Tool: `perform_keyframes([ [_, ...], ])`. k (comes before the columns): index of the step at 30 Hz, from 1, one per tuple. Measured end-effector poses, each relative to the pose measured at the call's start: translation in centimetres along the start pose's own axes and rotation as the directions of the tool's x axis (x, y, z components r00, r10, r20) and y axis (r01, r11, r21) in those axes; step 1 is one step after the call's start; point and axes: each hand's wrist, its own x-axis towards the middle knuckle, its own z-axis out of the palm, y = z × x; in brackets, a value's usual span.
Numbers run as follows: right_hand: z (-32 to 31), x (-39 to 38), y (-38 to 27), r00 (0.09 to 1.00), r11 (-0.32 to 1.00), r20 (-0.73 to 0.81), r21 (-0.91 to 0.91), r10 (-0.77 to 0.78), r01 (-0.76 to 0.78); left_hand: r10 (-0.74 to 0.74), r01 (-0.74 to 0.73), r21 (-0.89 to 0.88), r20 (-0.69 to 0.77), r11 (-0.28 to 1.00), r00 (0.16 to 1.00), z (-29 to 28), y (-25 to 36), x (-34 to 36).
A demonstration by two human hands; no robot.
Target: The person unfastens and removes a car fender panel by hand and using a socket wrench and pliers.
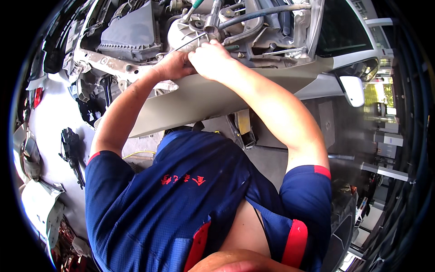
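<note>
Both hands meet at the near edge of a car's open engine bay, just above the fender (181,106). My left hand (174,65) is curled, its fingers mostly hidden below the edge parts. Beside it, touching or nearly so, my right hand (210,59) is closed with its fingers bent inward. What either one grips is hidden. Right beyond them are a pale rounded housing (179,36) and a shiny metal tool with a round head (211,25). A thin dark cable (190,41) runs close to the fingers.
A black ribbed box (131,34) fills the bay's left side. A bluish hose (267,13) arches to the right. A green-handled tool (195,6) lies at the back. The side mirror (352,90) sticks out at right. Removed parts (70,152) lie on the floor at left.
</note>
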Motion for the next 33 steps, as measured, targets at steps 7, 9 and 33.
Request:
perform_keyframes([
  [7, -0.1, 0.2, 1.2, 0.98, 0.965, 0.19, 0.239, 0.062, -0.108, 0.018, -0.018, -0.002, -0.027, 1.0, 0.999, -0.3, 1.5, 0.0],
  [9, 1.0, 0.1, 1.0, 1.0, 0.994, 0.021, 0.105, -0.021, 0.019, 0.011, -0.011, -0.005, -0.013, 1.0, 1.0, -0.4, 1.2, 0.0],
  [33, -0.7, -0.3, -0.1, 0.997, 0.999, 0.076, 0.037, -0.03, 0.027, -0.088, 0.089, 0.036, -0.05, 0.995, 0.995, 0.3, 0.5, -0.9],
])
